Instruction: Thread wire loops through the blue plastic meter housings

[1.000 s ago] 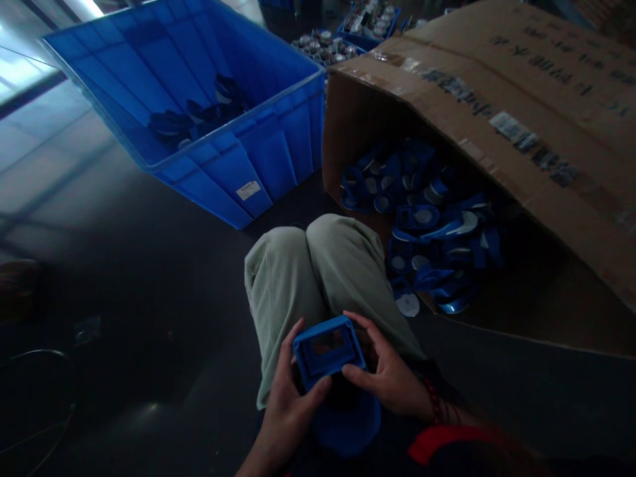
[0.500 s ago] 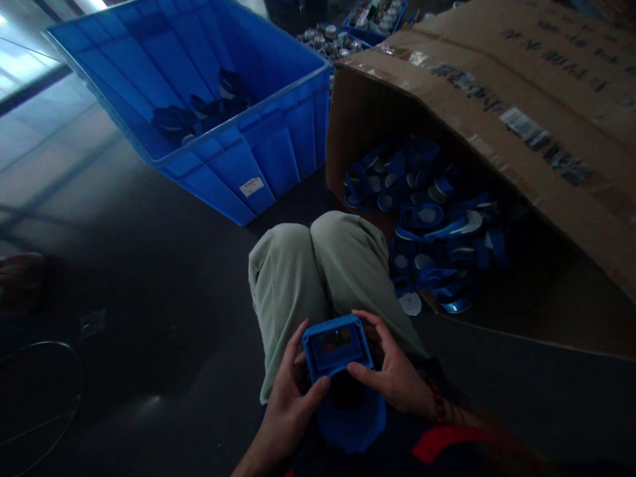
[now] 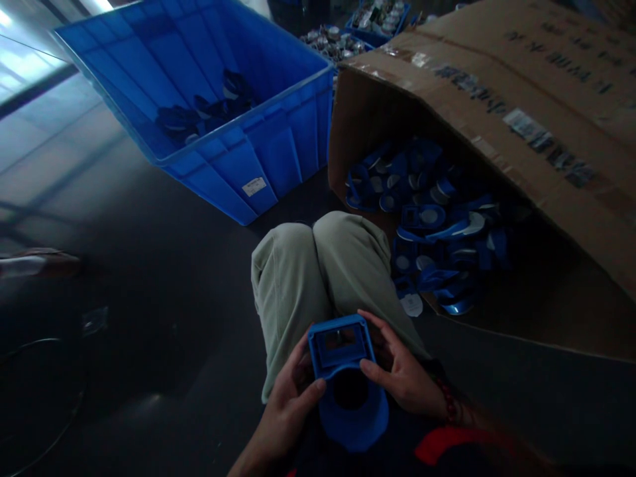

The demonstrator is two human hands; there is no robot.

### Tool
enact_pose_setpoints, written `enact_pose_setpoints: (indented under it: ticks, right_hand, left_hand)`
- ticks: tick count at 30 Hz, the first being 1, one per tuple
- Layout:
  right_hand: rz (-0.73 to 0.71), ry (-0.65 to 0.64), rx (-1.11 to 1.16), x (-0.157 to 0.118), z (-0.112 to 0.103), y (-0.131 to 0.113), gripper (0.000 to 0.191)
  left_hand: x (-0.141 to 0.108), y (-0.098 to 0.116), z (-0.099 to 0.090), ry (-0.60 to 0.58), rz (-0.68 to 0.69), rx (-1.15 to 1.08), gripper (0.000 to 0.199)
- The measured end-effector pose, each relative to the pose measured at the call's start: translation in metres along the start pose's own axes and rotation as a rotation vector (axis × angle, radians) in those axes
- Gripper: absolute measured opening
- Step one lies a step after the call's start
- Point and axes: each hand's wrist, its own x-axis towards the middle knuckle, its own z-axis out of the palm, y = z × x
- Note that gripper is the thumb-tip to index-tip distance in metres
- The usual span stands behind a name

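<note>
Over my lap I hold a blue plastic housing (image 3: 355, 424), with a rectangular window at its far end and a round hole nearer to me. My left hand (image 3: 293, 391) grips its left side, the thumb lying on the top edge and the other fingers curled under. On the opposite side my right hand (image 3: 397, 371) is closed on the same housing, thumb near the round hole. The undersides of both hands' fingers are hidden. Similar blue housings (image 3: 422, 215), several with grey or white discs, lie heaped in the mouth of a cardboard box (image 3: 521, 99) to the right.
A large blue bin (image 3: 278, 159) stands ahead on the left with dark blue pieces (image 3: 203, 112) inside. Behind it are blue trays (image 3: 380, 33) of small metallic parts. A wire loop (image 3: 74, 411) and a clear plastic scrap (image 3: 94, 321) lie on the floor; a foot (image 3: 40, 264) shows at left.
My thumbs have drawn slightly apart on the housing, so its round hole shows more. The foot at the left edge has come further into view. The view has shifted slightly.
</note>
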Motion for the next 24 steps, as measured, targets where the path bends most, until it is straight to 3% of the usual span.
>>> enact_pose_setpoints:
  ticks: [4,12,19,24]
  right_hand:
    - [0.007,-0.011,0.032,0.000,-0.004,-0.001,0.069]
    - [-0.002,-0.249,0.203,0.000,-0.021,-0.007,0.080]
    - [0.045,-0.247,0.202,0.002,-0.021,-0.009,0.080]
    - [0.065,-0.142,0.140,0.003,-0.019,-0.014,0.081]
  left_hand:
    - [-0.001,0.001,0.003,0.049,-0.029,-0.009,0.065]
    - [-0.001,0.008,0.002,0.070,-0.098,0.025,0.074]
    - [-0.003,0.004,0.001,0.076,-0.079,0.061,0.072]
    - [-0.003,0.007,0.002,0.072,-0.078,0.126,0.074]
